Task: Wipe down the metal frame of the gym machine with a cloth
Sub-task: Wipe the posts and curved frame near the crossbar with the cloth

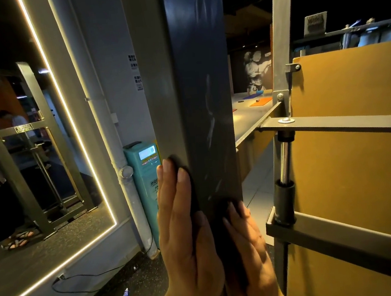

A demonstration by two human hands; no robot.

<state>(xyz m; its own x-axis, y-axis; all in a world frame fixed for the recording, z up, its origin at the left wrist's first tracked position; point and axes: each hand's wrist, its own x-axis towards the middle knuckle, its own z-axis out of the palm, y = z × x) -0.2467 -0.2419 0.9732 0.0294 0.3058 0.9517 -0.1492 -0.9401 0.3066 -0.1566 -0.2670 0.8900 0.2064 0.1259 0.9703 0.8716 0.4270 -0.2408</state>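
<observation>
At the centre of our view, the dark metal post (197, 87) of the gym machine rises from 6 o'clock out through 12 o'clock. Its face is bare all the way above the hands. Along its left edge, toward 9 o'clock, a teal kiosk (143, 167) and a white pipe (129, 191) stand near, against the grey wall. Further left is a mirror (20, 142) with a lit strip around it. Toward 3 o'clock there is a gap between the post and a yellow panel (360, 166), and a grey crossbar (332, 124) and a chrome rod (285, 162) crowd into it.

We press a dark cloth (223, 241) around the post low down, at about 6 o'clock. Our left hand (184, 233) lies flat on the left face with straight fingers. Our right hand (246, 246) is flat on the cloth on the right side. The hands are apart, with the post between them.

The post is dark grey-blue with a dull sheen. Pale smeared streaks run down its front face above the cloth.
</observation>
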